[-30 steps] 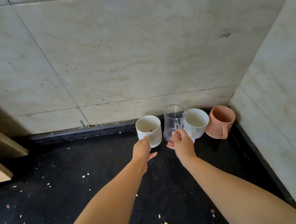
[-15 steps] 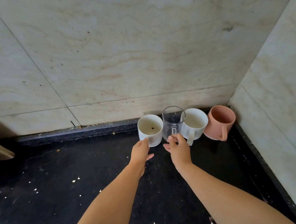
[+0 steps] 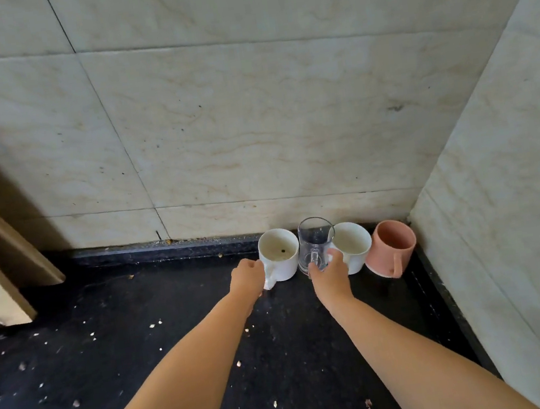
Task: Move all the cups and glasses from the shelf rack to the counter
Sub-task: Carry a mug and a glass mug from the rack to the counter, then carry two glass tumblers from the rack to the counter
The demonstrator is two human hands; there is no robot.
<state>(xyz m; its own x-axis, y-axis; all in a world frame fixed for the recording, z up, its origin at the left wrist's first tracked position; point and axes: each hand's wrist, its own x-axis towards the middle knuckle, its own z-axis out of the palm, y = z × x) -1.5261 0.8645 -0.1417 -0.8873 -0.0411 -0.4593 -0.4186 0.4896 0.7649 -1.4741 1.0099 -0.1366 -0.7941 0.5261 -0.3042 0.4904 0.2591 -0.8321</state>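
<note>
Pale marble walls meet over a crumb-strewn black counter (image 3: pixel 144 358); four vessels line its back right corner. My left hand (image 3: pixel 247 277) curls on the left white mug (image 3: pixel 277 260) handle, my right hand (image 3: pixel 329 273) pinches the glass mug (image 3: pixel 313 245) handle. I judge that letting go carelessly could knock glass against the right white mug (image 3: pixel 353 246), touching beside the pink cup (image 3: pixel 391 248).

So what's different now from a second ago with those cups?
The left white mug and glass mug were set down on the counter. Left hand and right hand remain on their handles. The other white mug and pink mug stayed put.
</note>
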